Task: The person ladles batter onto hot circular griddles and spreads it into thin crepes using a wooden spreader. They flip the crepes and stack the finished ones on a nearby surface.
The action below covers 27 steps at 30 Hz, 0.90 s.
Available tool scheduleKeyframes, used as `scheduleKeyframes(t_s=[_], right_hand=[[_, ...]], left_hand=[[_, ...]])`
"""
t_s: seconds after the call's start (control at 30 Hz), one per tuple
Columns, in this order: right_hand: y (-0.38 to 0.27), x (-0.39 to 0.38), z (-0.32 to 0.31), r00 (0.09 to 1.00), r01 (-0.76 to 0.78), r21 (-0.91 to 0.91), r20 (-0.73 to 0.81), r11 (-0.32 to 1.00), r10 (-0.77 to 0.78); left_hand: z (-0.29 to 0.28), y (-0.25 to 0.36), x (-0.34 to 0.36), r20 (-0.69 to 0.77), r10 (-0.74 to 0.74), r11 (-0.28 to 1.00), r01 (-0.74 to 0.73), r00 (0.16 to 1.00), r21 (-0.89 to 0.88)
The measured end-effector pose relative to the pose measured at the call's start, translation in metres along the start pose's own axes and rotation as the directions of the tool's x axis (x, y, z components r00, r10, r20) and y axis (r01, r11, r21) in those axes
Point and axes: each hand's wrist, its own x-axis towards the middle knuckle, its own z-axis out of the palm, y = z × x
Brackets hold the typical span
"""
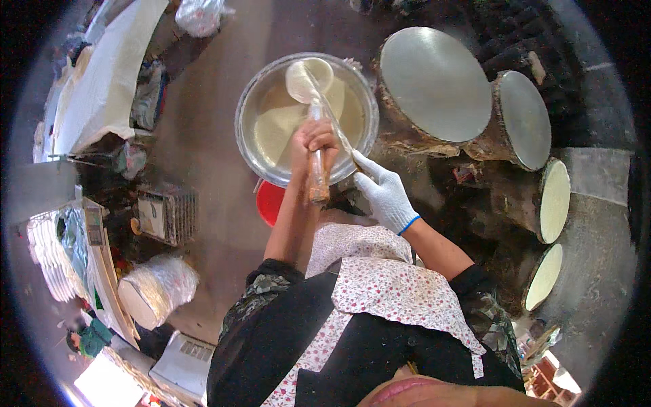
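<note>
My bare left hand (316, 144) is wrapped round the thick handle of a ladle (324, 71). The ladle's round, batter-coated bowl is over the far side of a large metal basin (241, 122), which holds pale, creamy batter (274, 129). In a white knitted glove with a blue cuff, my right hand (384, 193) closes on the near end of a long, thin, batter-smeared stick (337, 129). The stick slants up to the left, and its far end crosses the ladle's bowl; I cannot tell whether they touch.
Right of the basin stand a big round griddle (434, 85) and a smaller one (525, 121), both bare grey. Nearer, two more griddles carry pale round sheets (555, 201). A red bucket (270, 202) sits below the basin; a wire crate (166, 217) and a plastic-wrapped bundle (156, 290) lie left.
</note>
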Motion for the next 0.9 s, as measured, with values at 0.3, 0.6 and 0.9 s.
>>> scheduleKeyframes(t_s=[0.3,0.6,0.9], right_hand=[[-0.069,-0.060,-0.029,0.934,0.348,-0.296,0.035,0.889,-0.355],[-0.067,-0.048,-0.037,0.834,0.552,-0.107,0.109,0.827,-0.542],[-0.048,-0.018,-0.081,0.959,0.255,0.136,-0.164,0.957,-0.232]], left_hand=[[0.114,-0.092,-0.062,0.246,-0.084,0.929,-0.013,0.966,0.370],[0.062,-0.020,-0.077,-0.061,0.126,0.977,-0.114,0.990,0.180],[0.107,0.006,-0.061,-0.040,0.188,0.863,-0.146,0.981,0.483]])
